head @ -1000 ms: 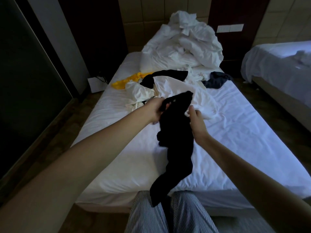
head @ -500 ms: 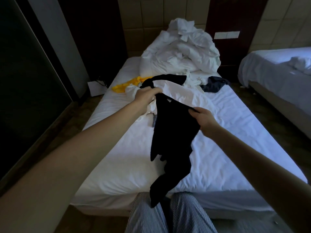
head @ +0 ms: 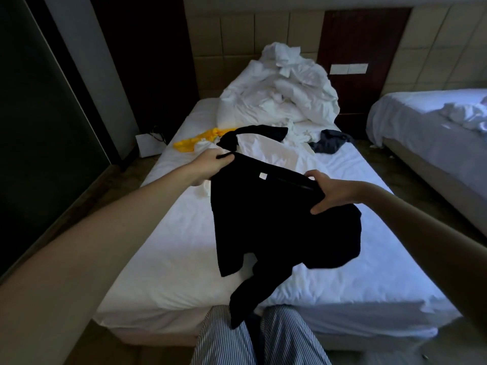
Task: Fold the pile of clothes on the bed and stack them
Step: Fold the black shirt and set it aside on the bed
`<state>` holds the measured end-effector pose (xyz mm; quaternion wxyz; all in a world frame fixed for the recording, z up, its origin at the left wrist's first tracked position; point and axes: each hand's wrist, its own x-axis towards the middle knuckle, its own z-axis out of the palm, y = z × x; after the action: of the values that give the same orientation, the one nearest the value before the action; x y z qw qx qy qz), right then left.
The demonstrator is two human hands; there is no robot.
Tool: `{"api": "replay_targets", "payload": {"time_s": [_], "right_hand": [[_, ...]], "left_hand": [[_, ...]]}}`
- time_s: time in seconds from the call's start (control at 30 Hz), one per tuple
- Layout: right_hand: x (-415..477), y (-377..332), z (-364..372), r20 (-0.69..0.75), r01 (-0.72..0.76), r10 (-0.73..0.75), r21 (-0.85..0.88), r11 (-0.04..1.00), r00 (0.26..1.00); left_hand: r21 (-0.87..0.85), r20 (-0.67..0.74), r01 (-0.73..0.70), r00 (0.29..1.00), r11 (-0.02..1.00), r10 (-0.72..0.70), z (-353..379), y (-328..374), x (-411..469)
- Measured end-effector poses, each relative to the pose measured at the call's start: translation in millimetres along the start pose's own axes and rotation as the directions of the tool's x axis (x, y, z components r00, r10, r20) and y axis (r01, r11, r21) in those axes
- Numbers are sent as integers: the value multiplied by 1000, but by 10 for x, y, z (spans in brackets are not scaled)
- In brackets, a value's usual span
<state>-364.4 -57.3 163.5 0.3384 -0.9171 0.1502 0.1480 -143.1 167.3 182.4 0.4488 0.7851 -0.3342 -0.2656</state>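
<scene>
Held a black shirt (head: pixel 276 219) over the bed (head: pixel 184 246), top gripped with the left hand (head: pixel 210 167) and right hand (head: pixel 332 192), wide apart. Had a small white tag (head: pixel 262 175) at the neck, too tiny to read. Other clothes (head: pixel 266 151) heaped farther up.

shirt (head: pixel 276 222) held above bed (head: pixel 168 254), clothes pile (head: pixel 266 151) behind it

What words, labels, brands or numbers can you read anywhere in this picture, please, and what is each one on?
No text can be read here.
White tag near the held top edge of the black garment: too small and blurred to read.
Pale wall plate: no lettering can be made out.
</scene>
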Motion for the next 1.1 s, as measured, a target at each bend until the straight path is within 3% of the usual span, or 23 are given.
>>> {"api": "replay_targets", "payload": {"time_s": [0.1, 0.17, 0.23, 0.3, 0.43, 0.53, 0.6, 0.67, 0.77, 0.9, 1.1], "right_hand": [[40, -15, 32, -253, 10, -55, -176, 984, 966], [52, -16, 38, -407, 41, -78, -98, 994, 910], [50, 47, 42, -465, 38, -4, 63, 997, 885], [36, 90, 116, -442, 0, 65, 147, 989, 895], [67, 235, 215, -368, 24, 77, 263, 964, 927], [41, 341, 145, -104, -4, 33, 269, 963, 994], [99, 355, 108, -73, -12, 29, 226, 974, 997], [244, 319, 80, -270, 27, 11, 138, 990, 963], [488, 270, -27, -482, 44, 42, 166, 985, 875], [751, 159, -362, -608, 14, 86, 157, 988, 789], [933, -183, -1241, -775, 52, -31, 2, 999, 631]], "left_hand": [[68, -62, -48, 997, 997, 53, -21, -98, -15], [147, -86, -87, 991, 985, 100, -29, -123, -41], [298, -59, -124, 987, 946, 148, -73, -183, -26], [421, -12, -139, 987, 896, 158, -120, -248, -29], [413, 203, -112, 979, 904, 28, -199, -380, -74], [505, 309, -76, 946, 860, -98, -291, -547, -72], [479, 257, -65, 964, 876, -69, -346, -645, -6], [298, 176, -36, 984, 954, -18, -371, -684, 74], [88, 27, -26, 999, 996, 24, -356, -685, 246], [103, -63, -30, 997, 994, 37, -372, -445, 496], [322, -192, -82, 970, 943, 150, -930, 473, 975]]}}
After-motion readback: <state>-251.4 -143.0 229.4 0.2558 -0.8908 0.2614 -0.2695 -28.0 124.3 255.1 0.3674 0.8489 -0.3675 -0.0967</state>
